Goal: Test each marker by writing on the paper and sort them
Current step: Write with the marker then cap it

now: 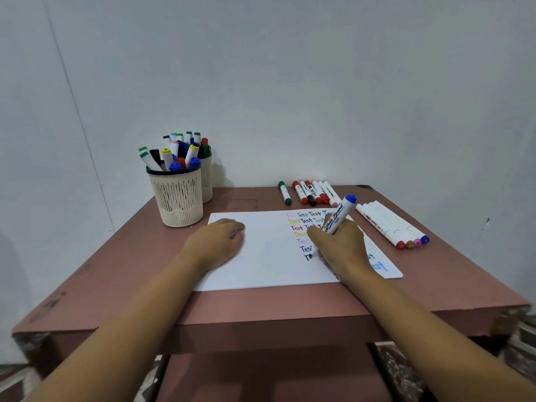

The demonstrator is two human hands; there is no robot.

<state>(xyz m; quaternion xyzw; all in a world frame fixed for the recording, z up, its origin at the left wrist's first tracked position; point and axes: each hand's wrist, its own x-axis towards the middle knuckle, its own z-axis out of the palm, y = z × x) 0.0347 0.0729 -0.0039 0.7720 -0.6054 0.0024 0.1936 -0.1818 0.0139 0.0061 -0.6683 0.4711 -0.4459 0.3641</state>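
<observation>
Open room over the middle of the paper (269,256). Blocked back left by two cups (177,198), back right by rows of markers (311,192).

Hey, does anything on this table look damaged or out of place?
Only the table itself: its paint is chipped at the front corners and the far right corner. The loose markers lie in neat rows and the paper lies flat.

Smooth matt paper (261,256) lies on a scuffed, matt-painted table (145,285) (slotted plastic cup (177,198) behind).
</observation>
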